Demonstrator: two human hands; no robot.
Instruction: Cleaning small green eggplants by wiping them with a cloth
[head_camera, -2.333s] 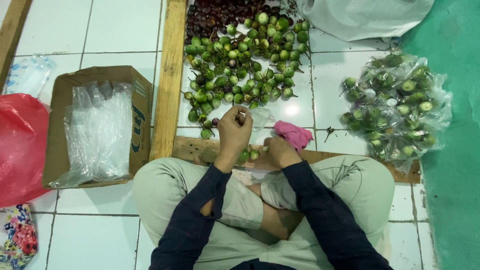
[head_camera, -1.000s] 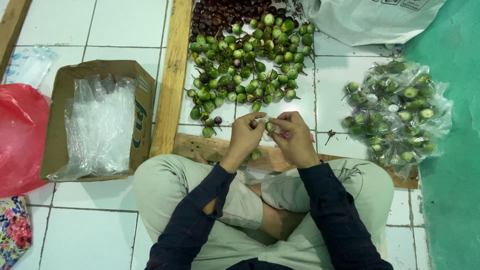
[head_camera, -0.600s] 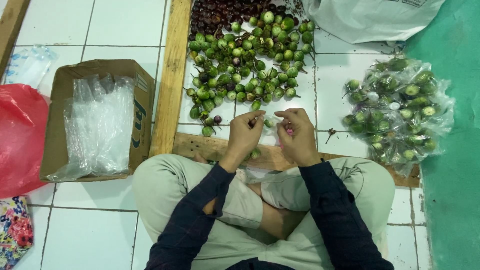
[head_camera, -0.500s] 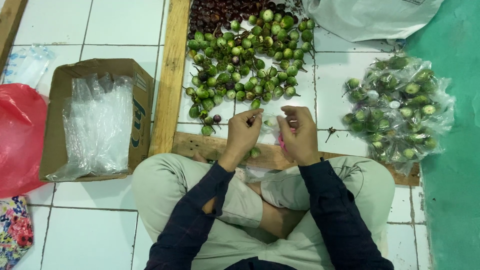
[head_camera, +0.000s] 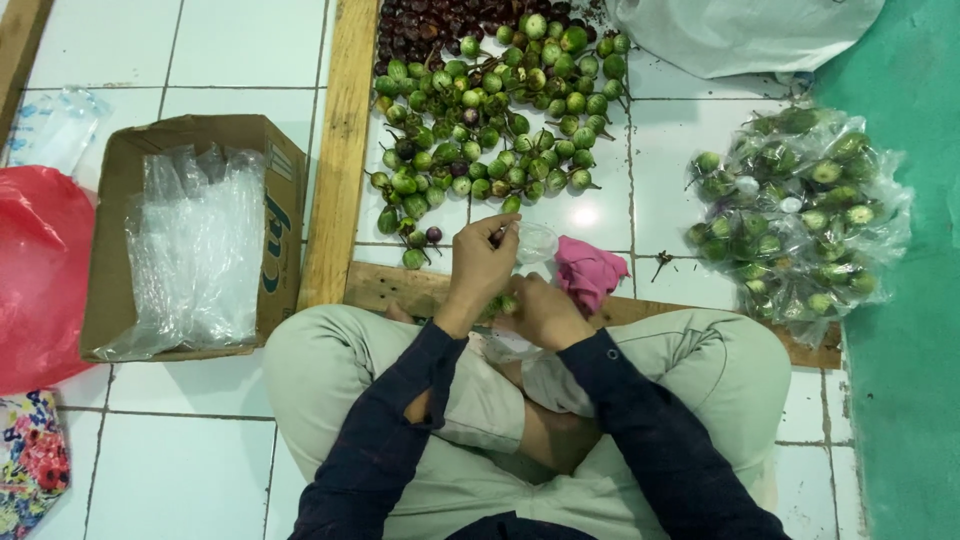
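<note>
Both hands have dropped and drawn together since half a second ago, when they were raised apart over the plank; the pink cloth (head_camera: 588, 272) now lies free on the tiled floor (head_camera: 110, 40).

At the floor's left edge sits a red plastic bag (head_camera: 35, 270), with a flowered cloth (head_camera: 30, 465) at the bottom-left corner. Beside it stands an open brown cardboard box (head_camera: 285, 215), blue print on its flap, holding a stack of clear plastic bags (head_camera: 190, 250). A wooden plank (head_camera: 340, 150) runs up the floor, and right of it lies a heap of small green eggplants (head_camera: 490, 110), darker ones toward the top edge.

The left hand (head_camera: 480, 270) is pinched shut on the mouth of a small clear bag (head_camera: 535, 240). The right hand (head_camera: 545, 312) is curled just beside it, near a few green fruits (head_camera: 503, 303); whether it grips them I cannot tell.

The thin bag could slip or tear if pulled hard, spilling fruit into the lap.

Near the right edge a filled clear bag of eggplants (head_camera: 795, 220) rests against a green mat (head_camera: 900, 350); a white sack (head_camera: 750, 30) lies at the top edge.
</note>
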